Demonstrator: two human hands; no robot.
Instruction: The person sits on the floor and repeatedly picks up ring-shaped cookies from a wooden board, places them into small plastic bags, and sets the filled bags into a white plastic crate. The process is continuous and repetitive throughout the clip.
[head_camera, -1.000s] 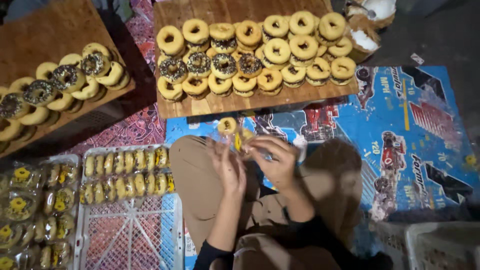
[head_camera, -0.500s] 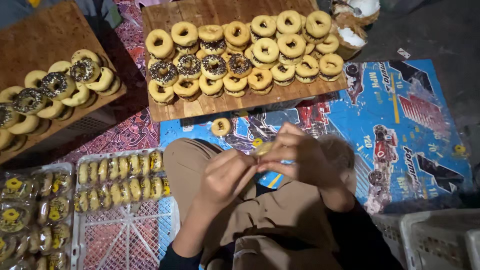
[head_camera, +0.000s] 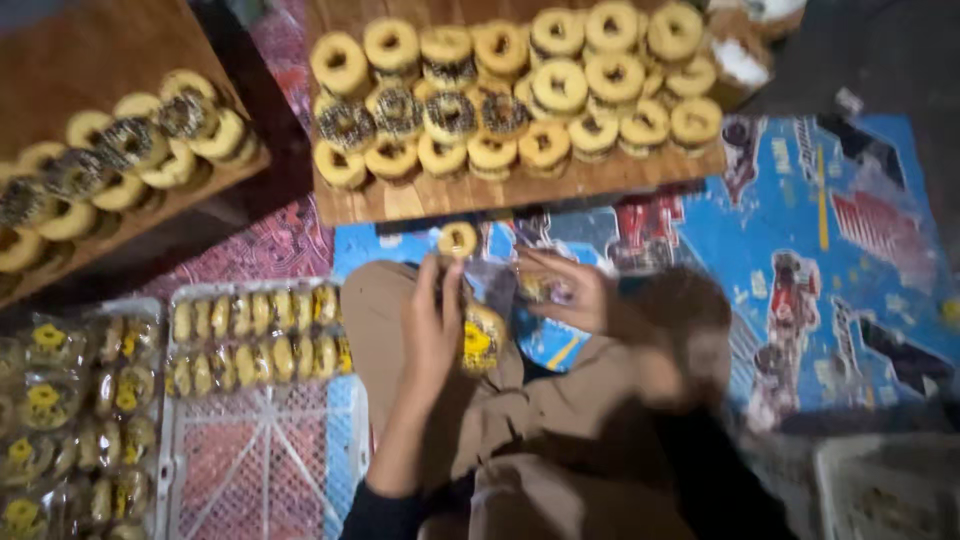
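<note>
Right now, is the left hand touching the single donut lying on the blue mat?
Apart. In the head view the left hand is below the single donut, with mat visible between them.

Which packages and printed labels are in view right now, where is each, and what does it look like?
Clear bag: between left hand and right hand, over the lap; see-through, round yellow label.
Packed bags: far left; clear, round yellow labels.
Bagged doughnut rows: in white crate, upper part; clear wrap, yellow contents.
Printed mat: floor, right; blue with red and white pictures.
</note>
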